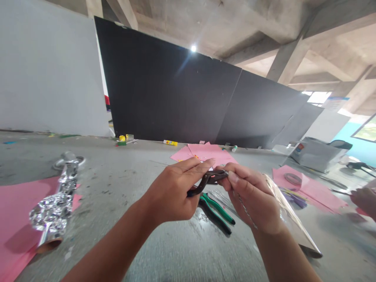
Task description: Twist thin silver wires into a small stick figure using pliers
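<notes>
My left hand (172, 192) is shut around the handles of dark-handled pliers (207, 181), whose jaws reach toward my right hand (252, 197). That hand pinches a thin twisted wire (246, 209) near the plier jaws, and the wire hangs down past my palm. Just below both hands, green-and-black-handled pliers (216, 211) lie on the concrete floor (123, 239). A sheet of clear or silvery film (289, 211) lies under my right wrist. Far left, a crumpled roll of aluminium foil (54, 203) rests on pink paper (20, 231).
A co-worker's hand (364, 199) enters at the right edge, near pink paper (305, 188) holding a tape roll (293, 179). Pink sheets (202, 153) lie ahead, with a yellow tube (170, 143) beyond them. Black boards (170, 90) stand behind, and a grey bag (314, 154) sits right.
</notes>
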Tool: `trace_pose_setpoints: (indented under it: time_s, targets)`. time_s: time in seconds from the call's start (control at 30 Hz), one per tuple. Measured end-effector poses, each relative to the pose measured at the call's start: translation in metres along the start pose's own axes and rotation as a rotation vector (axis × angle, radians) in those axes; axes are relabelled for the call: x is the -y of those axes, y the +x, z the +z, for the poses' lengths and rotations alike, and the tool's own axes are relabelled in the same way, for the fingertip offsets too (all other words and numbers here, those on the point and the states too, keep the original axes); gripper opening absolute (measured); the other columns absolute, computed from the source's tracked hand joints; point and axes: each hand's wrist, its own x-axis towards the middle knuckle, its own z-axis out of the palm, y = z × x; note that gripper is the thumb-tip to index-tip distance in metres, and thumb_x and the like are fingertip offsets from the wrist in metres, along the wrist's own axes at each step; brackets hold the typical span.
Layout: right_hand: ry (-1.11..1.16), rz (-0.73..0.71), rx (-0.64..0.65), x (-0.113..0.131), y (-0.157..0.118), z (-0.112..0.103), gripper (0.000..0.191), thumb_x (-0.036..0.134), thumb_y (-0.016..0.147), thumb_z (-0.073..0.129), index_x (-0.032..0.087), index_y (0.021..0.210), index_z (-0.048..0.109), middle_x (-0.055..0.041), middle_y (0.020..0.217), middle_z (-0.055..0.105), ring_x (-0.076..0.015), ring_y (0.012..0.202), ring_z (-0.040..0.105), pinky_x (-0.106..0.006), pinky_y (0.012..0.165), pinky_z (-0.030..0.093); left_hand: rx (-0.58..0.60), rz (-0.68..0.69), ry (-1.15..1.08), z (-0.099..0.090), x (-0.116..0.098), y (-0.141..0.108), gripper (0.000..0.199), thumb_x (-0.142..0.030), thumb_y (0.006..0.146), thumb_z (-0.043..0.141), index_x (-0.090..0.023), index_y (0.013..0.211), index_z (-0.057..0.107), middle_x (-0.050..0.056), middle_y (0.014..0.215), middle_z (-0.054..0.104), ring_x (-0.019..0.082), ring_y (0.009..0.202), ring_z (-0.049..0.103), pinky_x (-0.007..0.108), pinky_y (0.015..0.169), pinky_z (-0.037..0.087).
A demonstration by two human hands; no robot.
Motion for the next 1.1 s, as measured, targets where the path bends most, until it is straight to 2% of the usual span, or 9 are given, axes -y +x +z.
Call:
trace_pose_setpoints:
  time_s: [0.23, 0.47, 0.7, 0.9, 1.03, 1.1]
  targets:
    - [0.229, 0.137, 0.064, -0.002, 0.006, 0.005, 0.03, 0.036, 0.09, 0.056, 0.021, 0.065, 0.056, 0.0009, 0.061, 0.04, -0.0148, 0.06, 0.034, -0.03, 0.055, 0.026, 0.024, -0.019, -0.009, -0.003, 0.003, 0.0, 0.058, -0.005, 0.077, 0.047, -0.002, 0.135, 0.052, 0.019, 0.116, 0.065, 0.026, 0.106, 0.063, 0.044, 0.092, 0.057]
    - [0.293, 0.147, 0.088, 0.003, 0.008, 0.01, 0.031, 0.033, 0.089, 0.056, 0.021, 0.06, 0.052, 0.0013, 0.06, 0.035, -0.0156, 0.062, 0.032, -0.031, 0.059, 0.028, 0.031, -0.006, -0.011, -0.004, 0.003, -0.001, 0.057, -0.004, 0.077, 0.049, -0.006, 0.134, 0.053, 0.018, 0.121, 0.064, 0.026, 0.107, 0.063, 0.042, 0.09, 0.057]
    - [0.453, 0.258, 0.1, 0.004, 0.008, 0.012, 0.032, 0.036, 0.084, 0.061, 0.021, 0.058, 0.05, 0.0013, 0.06, 0.032, -0.0158, 0.062, 0.028, -0.031, 0.061, 0.026, 0.062, 0.023, -0.002, -0.007, 0.008, -0.001, 0.058, -0.002, 0.076, 0.049, -0.008, 0.134, 0.053, 0.018, 0.117, 0.065, 0.026, 0.105, 0.064, 0.042, 0.087, 0.057]
    - [0.549, 0.333, 0.137, 0.002, 0.009, 0.013, 0.032, 0.036, 0.082, 0.062, 0.021, 0.056, 0.051, 0.0026, 0.057, 0.031, -0.0144, 0.058, 0.025, -0.032, 0.061, 0.028, 0.047, 0.058, 0.009, -0.011, 0.007, -0.001, 0.057, -0.002, 0.078, 0.049, -0.013, 0.134, 0.053, 0.014, 0.108, 0.068, 0.021, 0.091, 0.066, 0.037, 0.078, 0.059]
    - [0.502, 0.328, 0.208, 0.002, 0.01, 0.01, 0.032, 0.038, 0.085, 0.06, 0.021, 0.057, 0.057, 0.0047, 0.054, 0.027, -0.0136, 0.054, 0.026, -0.033, 0.063, 0.033, 0.073, 0.05, -0.02, -0.012, 0.006, 0.0, 0.06, -0.002, 0.075, 0.048, -0.014, 0.133, 0.055, 0.012, 0.111, 0.07, 0.022, 0.098, 0.067, 0.038, 0.083, 0.058]
    - [0.336, 0.263, 0.197, 0.005, 0.009, 0.003, 0.028, 0.038, 0.088, 0.059, 0.021, 0.067, 0.066, 0.0029, 0.056, 0.036, -0.0144, 0.057, 0.035, -0.033, 0.066, 0.038, 0.068, 0.022, -0.044, -0.01, 0.008, 0.0, 0.059, -0.002, 0.073, 0.048, -0.014, 0.13, 0.057, 0.012, 0.117, 0.069, 0.023, 0.107, 0.065, 0.039, 0.09, 0.056]
